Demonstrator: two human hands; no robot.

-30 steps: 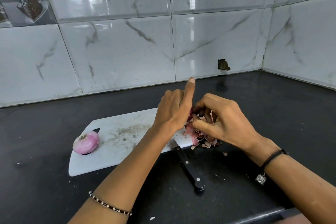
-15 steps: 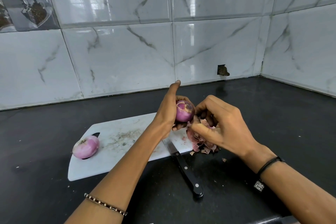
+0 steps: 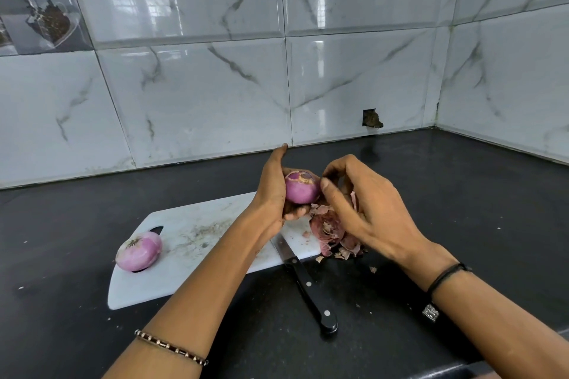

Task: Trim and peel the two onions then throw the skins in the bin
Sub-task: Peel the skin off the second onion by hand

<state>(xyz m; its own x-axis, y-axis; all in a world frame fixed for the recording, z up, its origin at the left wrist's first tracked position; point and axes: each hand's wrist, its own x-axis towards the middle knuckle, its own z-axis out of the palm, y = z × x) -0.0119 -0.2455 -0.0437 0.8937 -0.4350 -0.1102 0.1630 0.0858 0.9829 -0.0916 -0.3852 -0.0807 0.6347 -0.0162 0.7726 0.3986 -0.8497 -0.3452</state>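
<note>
Up in the air between the two hands, the held onion (image 3: 301,192) looks pretty much bare, smooth purple all round. A trimmed end faces up and a bit toward the camera, so its long axis runs roughly upright. The left hand (image 3: 272,191) has it: palm cupped against the onion's left side, fingers curled under and round it, index finger sticking straight up. The right hand (image 3: 366,212) comes in from the other side with fingers curled, thumb tip touching the onion's upper right edge near the cut top. Can't tell if there's a flake pinched there or if it's just feeling for a loose bit. Either way, whatever's left to strip is on the onion's right side. My guess is the right hand does the pulling, down and away, while the left just holds or turns it.

Directly below the right hand, the skins (image 3: 331,235) are heaped at the right end of the cutting board (image 3: 191,255), with some spilling onto the black counter (image 3: 462,209). A knife (image 3: 311,289) lies with its blade on the board's near edge and its handle out on the counter toward the person. The second onion (image 3: 139,251) sits at the board's far left end, well apart from the hands, and looks peeled too. No bin in view, so the skins aren't binned yet by the look of it.
</note>
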